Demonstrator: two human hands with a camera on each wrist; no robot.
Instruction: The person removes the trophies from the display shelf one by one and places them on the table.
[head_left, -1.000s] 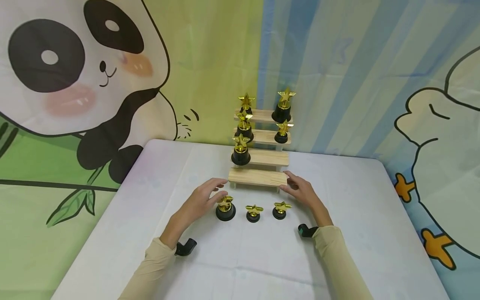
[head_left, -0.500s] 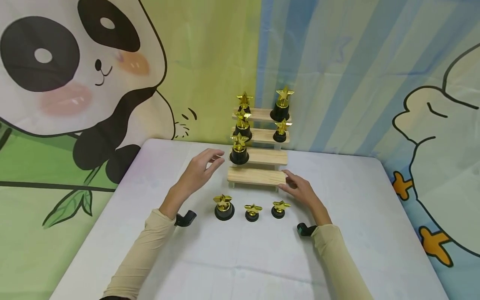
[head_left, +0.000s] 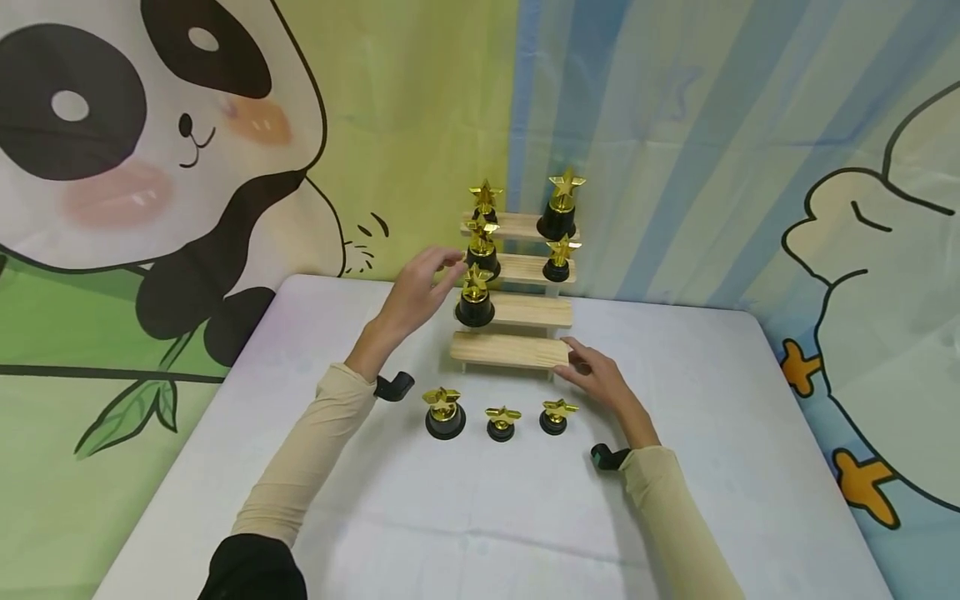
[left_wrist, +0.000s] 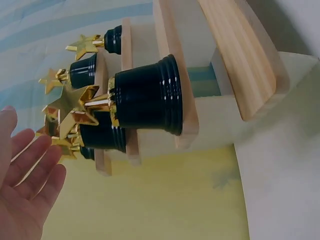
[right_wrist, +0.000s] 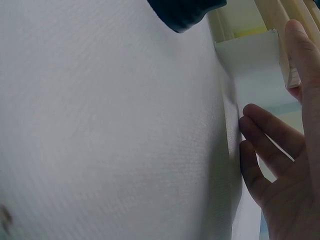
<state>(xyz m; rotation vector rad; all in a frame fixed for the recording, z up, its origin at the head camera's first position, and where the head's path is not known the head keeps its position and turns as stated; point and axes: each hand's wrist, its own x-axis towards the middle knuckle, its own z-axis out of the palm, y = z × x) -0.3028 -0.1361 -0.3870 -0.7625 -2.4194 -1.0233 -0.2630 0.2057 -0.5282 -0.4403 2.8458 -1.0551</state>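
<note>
A stepped wooden display stand (head_left: pixel 510 350) holds several star trophies, gold stars on black bases. My left hand (head_left: pixel 416 292) is raised at the stand's left side, fingers loosely extended and nothing in them. It is nearest the left-hand trophies on the second step (head_left: pixel 482 260) and third step (head_left: pixel 475 310); in the left wrist view its fingers (left_wrist: pixel 42 167) are apart from the gold stars. At the lowest step's right end, my right hand (head_left: pixel 600 379) pinches the board, with the thumb (right_wrist: pixel 300 47) on its face and a finger partly hidden behind.
On the white table in front of the stand stand a larger star trophy (head_left: pixel 445 423) and two small ones, a middle one (head_left: pixel 501 429) and a right one (head_left: pixel 553 422). A panda-printed cloth backdrop (head_left: pixel 420 125) hangs behind the table.
My left hand has left the larger trophy on the table and risen forward to the upper left side of the stand. The right hand stays at the lowest step; the view has shifted slightly.
</note>
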